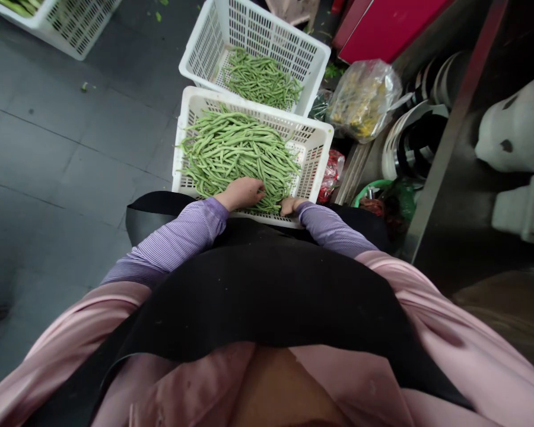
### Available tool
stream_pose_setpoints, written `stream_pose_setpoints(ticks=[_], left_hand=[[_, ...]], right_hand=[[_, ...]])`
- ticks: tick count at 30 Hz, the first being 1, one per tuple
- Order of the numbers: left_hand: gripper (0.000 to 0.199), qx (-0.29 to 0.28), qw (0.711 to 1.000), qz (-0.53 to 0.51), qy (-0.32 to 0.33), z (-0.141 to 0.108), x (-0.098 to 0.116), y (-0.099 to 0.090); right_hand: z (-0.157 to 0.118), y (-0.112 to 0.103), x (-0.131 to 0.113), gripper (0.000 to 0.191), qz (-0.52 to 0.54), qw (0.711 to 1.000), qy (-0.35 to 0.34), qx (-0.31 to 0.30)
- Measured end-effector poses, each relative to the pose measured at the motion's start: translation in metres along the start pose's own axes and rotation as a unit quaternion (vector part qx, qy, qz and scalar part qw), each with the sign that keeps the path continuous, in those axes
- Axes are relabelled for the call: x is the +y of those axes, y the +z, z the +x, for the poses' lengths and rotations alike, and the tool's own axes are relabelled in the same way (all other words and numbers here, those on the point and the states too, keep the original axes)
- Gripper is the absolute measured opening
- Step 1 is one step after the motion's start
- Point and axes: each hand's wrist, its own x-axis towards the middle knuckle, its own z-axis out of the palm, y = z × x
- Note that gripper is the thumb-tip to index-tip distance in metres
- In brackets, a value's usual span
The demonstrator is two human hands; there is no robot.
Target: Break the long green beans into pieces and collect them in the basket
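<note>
Long green beans (244, 142) lie heaped in the near white plastic basket (187, 107), which stands in front of my lap. My left hand (244, 193) is over the near side of the heap, its fingers curled in and closed. Whatever is between those fingers is hidden. Low in the near right corner, my right hand (290, 206) has its fingers bent together at the ends of some beans. Its fingertips are partly out of sight against the beans and the basket wall.
Behind stands a second white basket (191, 53) with more beans. At the right are a clear bag of yellow bits (365, 98), a red packet (331, 175), a green-rimmed container (367, 190) and a metal shelf edge (445, 160). Another basket (80, 29) stands far left on the tiled floor.
</note>
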Motion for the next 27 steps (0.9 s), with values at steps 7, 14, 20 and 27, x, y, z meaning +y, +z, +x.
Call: stream_pose_setpoints(ticks=[7, 14, 20, 27], left_hand=[[0.041, 0.005, 1.0, 0.005, 0.011, 0.0, 0.0, -0.002], [0.042, 0.019, 1.0, 0.003, 0.003, 0.001, 0.001, -0.003], [0.03, 0.017, 0.998, -0.052, 0.017, 0.002, 0.0, 0.001], [0.077, -0.051, 0.839, -0.542, 0.028, -0.005, 0.013, 0.004]], right_hand=[[-0.021, -0.024, 0.003, 0.05, -0.059, 0.998, -0.03, -0.023], [-0.068, -0.069, 0.024, 0.038, -0.109, 0.992, -0.052, 0.024], [-0.103, -0.112, 0.025, 0.029, -0.085, 0.994, -0.015, 0.063], [-0.157, -0.145, -0.008, 0.028, 0.005, 0.977, -0.032, 0.21]])
